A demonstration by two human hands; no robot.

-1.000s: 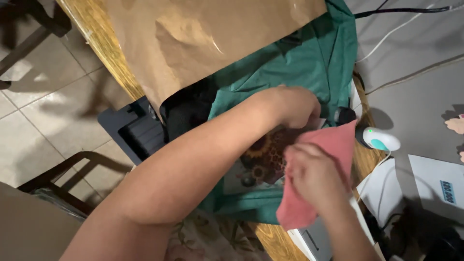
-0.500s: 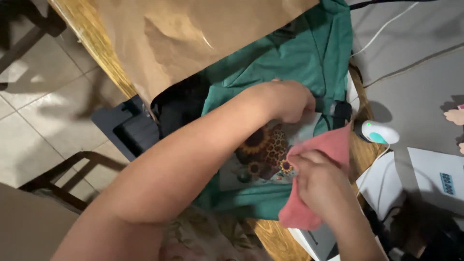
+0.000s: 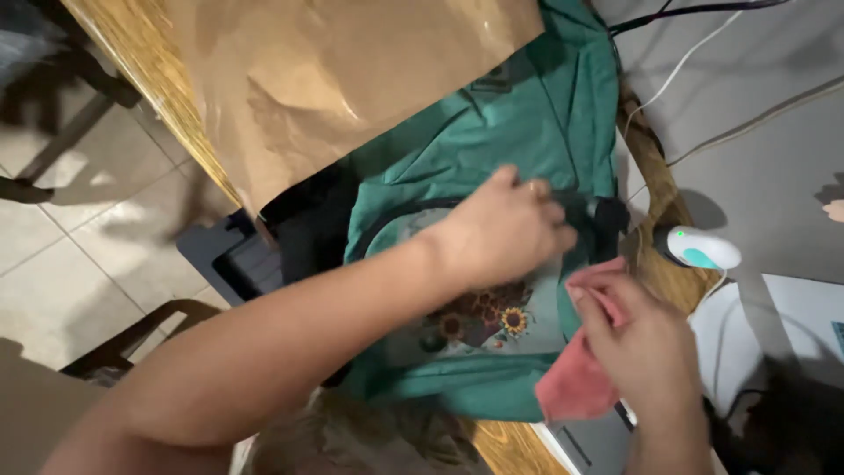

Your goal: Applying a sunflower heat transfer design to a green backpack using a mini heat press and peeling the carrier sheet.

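Since the earlier frame, the left hand (image 3: 505, 230) has slid up the green shirt (image 3: 536, 132), away from the printed patch, while the right hand (image 3: 646, 347) has drawn slightly back with the pink cloth (image 3: 576, 387). That shirt lies spread across the wooden table (image 3: 132, 62), its lower hem near the table's near edge and its collar tucked under a sheet of brown paper (image 3: 352, 79) that covers much of the top. Room is tight: paper above, a white and teal device (image 3: 701, 248) with cables just right of the shirt, and tiled floor (image 3: 53, 237) off the left edge. The left hand rests flat, fingers loosely curled, pressing the fabric. The right hand is closed around the soft, crumpled cloth. A pale square transfer with sunflowers (image 3: 492, 321) sits on the shirt's smooth knit.
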